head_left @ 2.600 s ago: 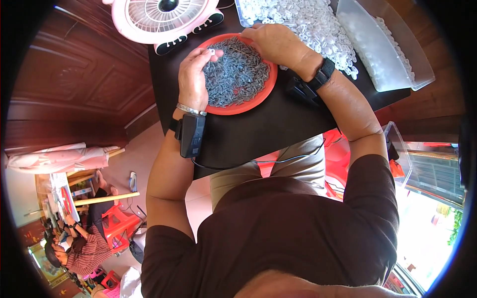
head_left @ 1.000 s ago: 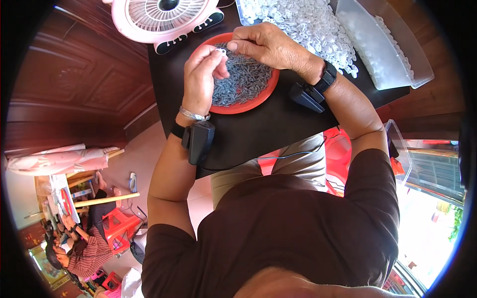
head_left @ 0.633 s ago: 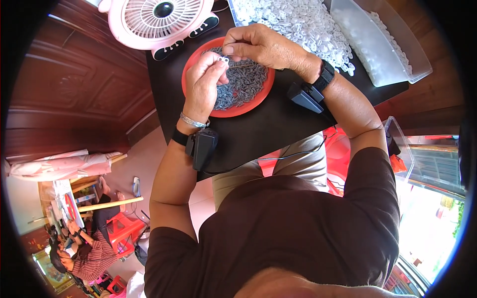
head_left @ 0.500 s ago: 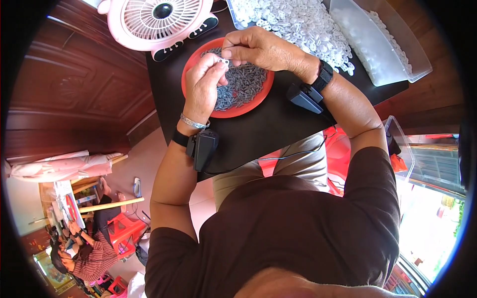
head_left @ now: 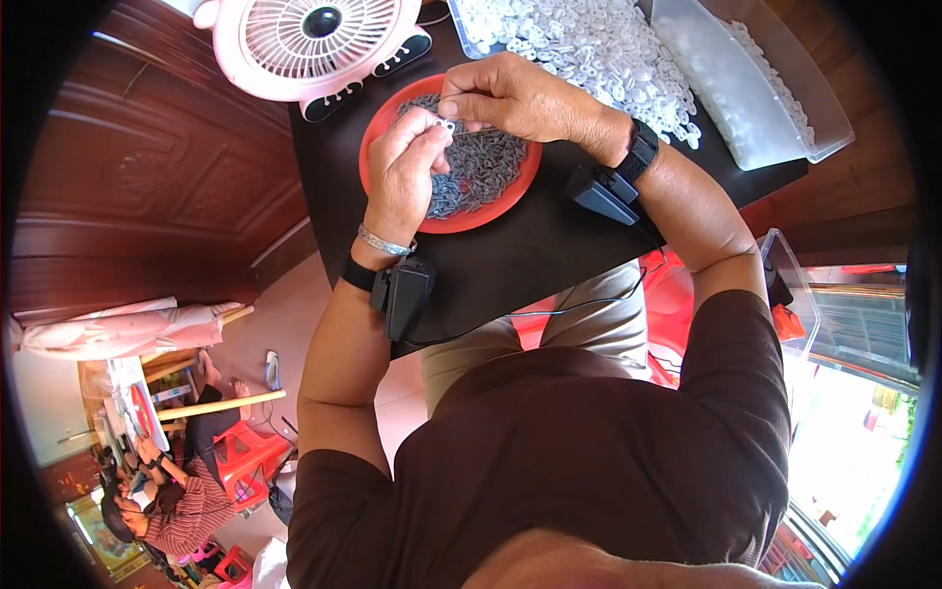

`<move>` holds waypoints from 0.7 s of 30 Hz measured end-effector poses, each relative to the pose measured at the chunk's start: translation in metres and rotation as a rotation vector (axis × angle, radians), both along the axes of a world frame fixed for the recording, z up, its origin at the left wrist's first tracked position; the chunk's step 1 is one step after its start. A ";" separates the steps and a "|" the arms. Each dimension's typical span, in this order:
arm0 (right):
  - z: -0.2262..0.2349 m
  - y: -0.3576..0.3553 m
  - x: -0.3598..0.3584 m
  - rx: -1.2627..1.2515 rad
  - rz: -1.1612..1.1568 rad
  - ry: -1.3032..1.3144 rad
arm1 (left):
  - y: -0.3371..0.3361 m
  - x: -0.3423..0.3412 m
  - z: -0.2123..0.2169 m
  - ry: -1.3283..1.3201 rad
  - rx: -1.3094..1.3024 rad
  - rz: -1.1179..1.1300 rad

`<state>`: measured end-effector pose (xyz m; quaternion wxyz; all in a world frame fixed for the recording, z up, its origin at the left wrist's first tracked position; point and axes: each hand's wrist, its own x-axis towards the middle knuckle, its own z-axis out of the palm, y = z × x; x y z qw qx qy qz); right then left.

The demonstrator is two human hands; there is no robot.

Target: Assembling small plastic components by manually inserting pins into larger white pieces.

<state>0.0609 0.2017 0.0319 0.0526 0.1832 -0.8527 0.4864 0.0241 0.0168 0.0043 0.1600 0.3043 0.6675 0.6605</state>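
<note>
Over a red plate [head_left: 510,204] heaped with small grey plug-like pieces [head_left: 481,167], both my hands are raised close together. Between thumb and forefinger, my left hand [head_left: 404,162] pinches a small white plastic piece with holes [head_left: 447,126]. Just right of it, my right hand [head_left: 505,96] is closed in a pinch, its fingertips almost at the white piece. Whatever sits in the right fingertips is too small to make out. Each wrist wears a strap with a dark box-like device.
A pink fan [head_left: 319,44] stands at the table's far left. Many loose white pieces [head_left: 589,59] spread from a clear tray at the back, beside a translucent bin [head_left: 736,98]. A cable crosses the black table's [head_left: 491,280] near edge. Another person [head_left: 186,510] sits at lower left.
My left hand and the white piece have shifted very slightly to the right and down. The right hand stays almost where it was.
</note>
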 end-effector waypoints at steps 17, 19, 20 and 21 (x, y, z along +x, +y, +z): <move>-0.002 -0.004 0.001 -0.034 -0.019 -0.016 | 0.000 0.000 -0.002 -0.008 0.024 0.014; 0.000 -0.004 0.001 -0.024 -0.036 -0.034 | -0.001 -0.001 -0.002 -0.008 0.024 0.015; 0.001 -0.003 0.002 -0.023 -0.037 -0.034 | -0.001 -0.001 -0.002 -0.008 0.020 0.010; 0.001 -0.003 0.002 -0.015 -0.044 -0.041 | -0.001 -0.001 -0.002 -0.007 0.016 0.005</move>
